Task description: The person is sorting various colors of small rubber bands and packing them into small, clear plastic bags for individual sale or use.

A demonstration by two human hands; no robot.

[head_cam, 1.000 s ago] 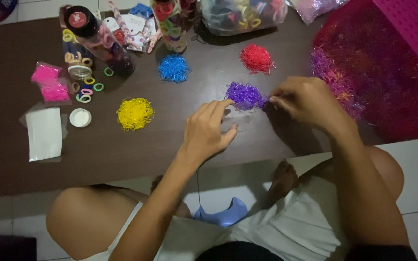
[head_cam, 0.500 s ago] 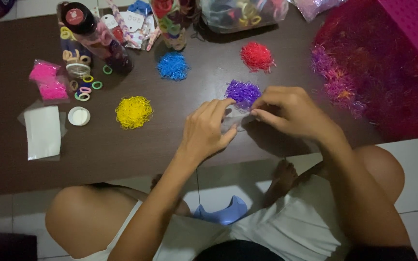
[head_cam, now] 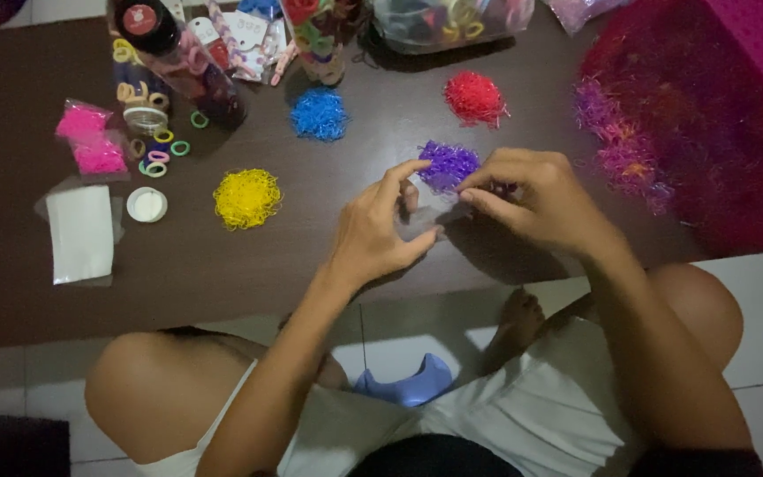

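A small clear plastic bag (head_cam: 428, 215) is held just above the dark brown table (head_cam: 222, 265) between both hands. My left hand (head_cam: 377, 231) pinches its near edge with thumb and fingers. My right hand (head_cam: 536, 199) grips its right side, fingertips touching the purple pile of small rubber bands (head_cam: 446, 163) just behind the bag. Whether any bands are inside the bag cannot be made out.
Yellow (head_cam: 245, 197), blue (head_cam: 319, 114) and red (head_cam: 474, 96) piles of bands lie on the table. At left are pink packets (head_cam: 88, 141), a white sheet (head_cam: 81, 233), a white lid (head_cam: 147, 204), loose rings and a tipped jar (head_cam: 178, 57). A magenta basket (head_cam: 735, 115) with mixed bands sits at right.
My right hand has drawn left from beyond the purple pile and now meets the left hand at the clear bag. The left hand has barely shifted.
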